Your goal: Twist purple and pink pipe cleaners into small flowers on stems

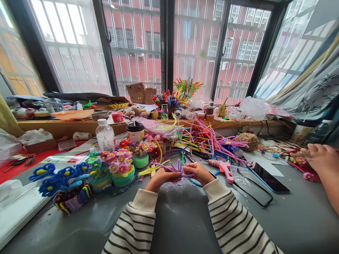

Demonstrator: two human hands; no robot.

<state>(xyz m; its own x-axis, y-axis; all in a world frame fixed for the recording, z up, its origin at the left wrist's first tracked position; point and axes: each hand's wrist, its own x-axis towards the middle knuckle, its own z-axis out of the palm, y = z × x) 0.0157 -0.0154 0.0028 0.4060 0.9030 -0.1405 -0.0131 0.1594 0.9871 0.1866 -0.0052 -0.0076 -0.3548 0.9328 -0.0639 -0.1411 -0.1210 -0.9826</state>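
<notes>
Purple fuzzy stems (pixel 179 165) are held just above the grey tabletop (pixel 182 225), between the left hand (pixel 162 177) and the right hand (pixel 200 173), the bunch pinched between thumb and fingertips on either side. The piece is judged to be partly shaped: several prongs are gathered and fanned out, but no closed petal can be made out, and the joining appears unfinished. The prongs are pointed mostly up and away from the body; the bunch's long axis is laid roughly side to side, with one long strand extended beyond the left hand.

Yellow stems (pixel 150 171) are seen just beside the left hand. To the right, a pink glue gun (pixel 225 170) is laid near a dark phone (pixel 269 177). Pink flowers (pixel 122 160), apparently complete, are set in a green pot (pixel 123 178) at left, while looser stems (pixel 205 135) are heaped behind. At far right, a co-worker's hand (pixel 321 160) is held out, fingers slightly parted.
</notes>
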